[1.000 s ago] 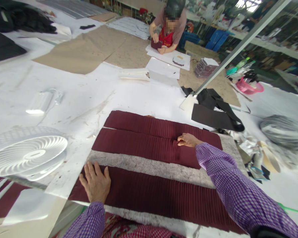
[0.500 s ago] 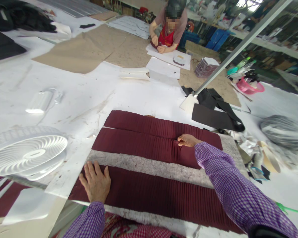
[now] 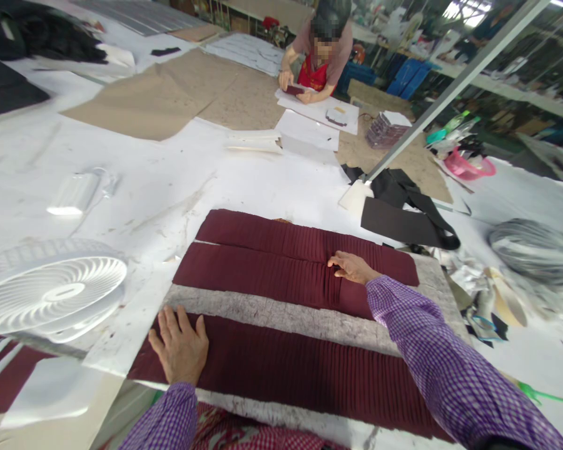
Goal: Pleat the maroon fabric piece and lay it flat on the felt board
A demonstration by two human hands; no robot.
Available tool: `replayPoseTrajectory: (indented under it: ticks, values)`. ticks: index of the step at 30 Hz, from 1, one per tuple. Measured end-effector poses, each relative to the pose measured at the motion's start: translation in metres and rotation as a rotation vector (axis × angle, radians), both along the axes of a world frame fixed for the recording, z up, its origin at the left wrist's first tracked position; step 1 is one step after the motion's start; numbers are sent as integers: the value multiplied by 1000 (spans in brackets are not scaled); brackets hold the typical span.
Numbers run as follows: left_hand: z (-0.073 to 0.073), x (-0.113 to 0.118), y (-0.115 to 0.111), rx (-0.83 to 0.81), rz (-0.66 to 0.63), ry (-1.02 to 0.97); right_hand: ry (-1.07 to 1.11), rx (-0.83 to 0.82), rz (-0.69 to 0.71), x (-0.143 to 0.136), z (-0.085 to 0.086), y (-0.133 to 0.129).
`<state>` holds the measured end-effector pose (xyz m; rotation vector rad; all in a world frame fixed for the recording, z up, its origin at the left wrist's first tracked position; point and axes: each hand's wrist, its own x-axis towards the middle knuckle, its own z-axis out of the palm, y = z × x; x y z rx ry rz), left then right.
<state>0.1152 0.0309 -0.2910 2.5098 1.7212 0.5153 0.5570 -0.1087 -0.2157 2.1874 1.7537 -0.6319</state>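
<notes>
Overlapping maroon pieces lie in long rows on a worn grey board (image 3: 272,314). My left hand (image 3: 182,345) rests flat, fingers spread, on the left end of the nearest maroon row (image 3: 281,362). Over the seam between the middle maroon row (image 3: 253,269) and the far maroon row (image 3: 263,232) is my right hand (image 3: 351,267). Its fingers are bent and slightly apart, touching the pieces near a raised fold, with nothing gripped between them.
A white fan (image 3: 60,294) stands at the left. Beyond the board are a metal pole (image 3: 450,94), black strips (image 3: 398,222) and a stack of pieces (image 3: 387,130). Across the table a person (image 3: 316,69) handles a maroon piece. Coiled bundle (image 3: 535,250) at right.
My right hand has shifted slightly left along the rows, and its fingers have opened a little. My left hand stays in place. The person across has turned the maroon piece flat.
</notes>
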Motion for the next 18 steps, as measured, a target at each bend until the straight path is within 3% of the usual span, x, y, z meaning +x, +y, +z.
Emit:
replayPoseTrajectory:
  ticks: [18]
  values:
    - [-1,0,0,-8,0,-20,31,-26,54,15,-10,-2]
